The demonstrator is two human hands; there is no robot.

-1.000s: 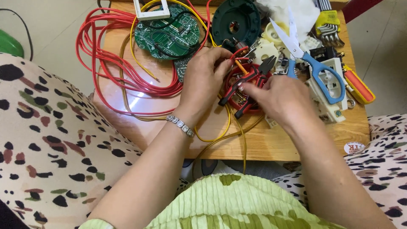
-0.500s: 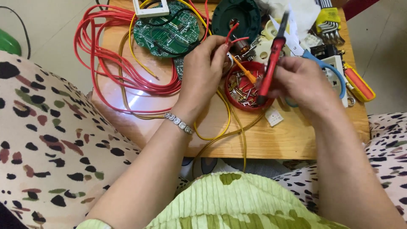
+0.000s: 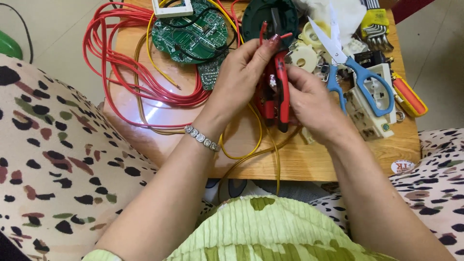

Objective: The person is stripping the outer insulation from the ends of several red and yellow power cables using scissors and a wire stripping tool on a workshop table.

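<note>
My left hand (image 3: pixel 240 75) pinches a short red wire (image 3: pixel 263 30) whose ends stick up above the fingertips. My right hand (image 3: pixel 314 104) grips red-handled pliers (image 3: pixel 282 89), held nearly upright between the two hands, jaws pointing up at the wire. Both hands hover over the middle of a small wooden table (image 3: pixel 314 162). A silver bracelet (image 3: pixel 203 137) sits on my left wrist. What lies directly under the hands is mostly hidden.
A coil of red cable (image 3: pixel 121 58) and a round green circuit board (image 3: pixel 193 29) lie at left. A dark green round housing (image 3: pixel 258 14), blue-handled scissors (image 3: pixel 362 79), a white socket (image 3: pixel 374 113), hex keys (image 3: pixel 374 19), an orange screwdriver (image 3: pixel 408 94) and yellow wire (image 3: pixel 251 147) crowd the rest.
Both hands rose from the table's middle toward its far side. The pliers swung from lying low to upright and now sit close against the wire in my left hand.
</note>
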